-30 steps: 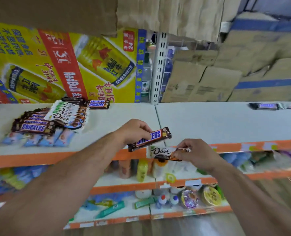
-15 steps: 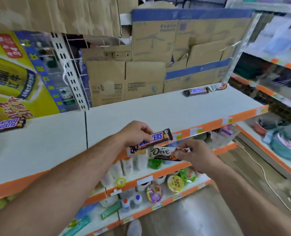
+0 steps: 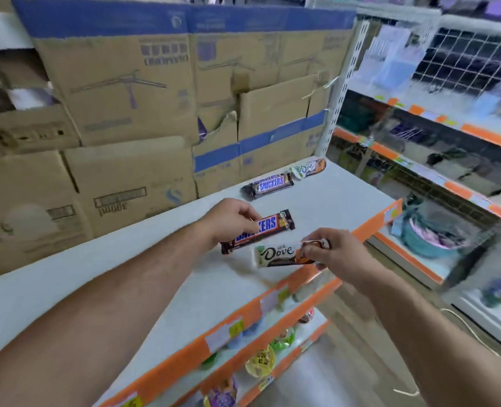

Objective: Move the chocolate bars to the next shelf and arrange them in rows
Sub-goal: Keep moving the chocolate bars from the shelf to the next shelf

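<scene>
1. Head view: stacked cardboard boxes [image 3: 120, 92] fill the back, standing behind the white shelf [image 3: 340, 207].
2. That shelf has an orange front edge [image 3: 372, 227]; lower shelves [image 3: 275, 327] beneath it hold small packaged goods, too blurred to name.
3. The left hand [image 3: 228, 220] pinches a Snickers bar [image 3: 261, 230] by its left half, over the shelf near the front edge.
4. The right hand [image 3: 340, 254] pinches the right end of a Dove bar [image 3: 275, 255], just in front of the held Snickers.
5. A second Snickers bar [image 3: 268, 185] lies flat at the shelf's back right corner.
6. A second Dove bar [image 3: 308, 168] lies just right of it, ends nearly touching.
</scene>
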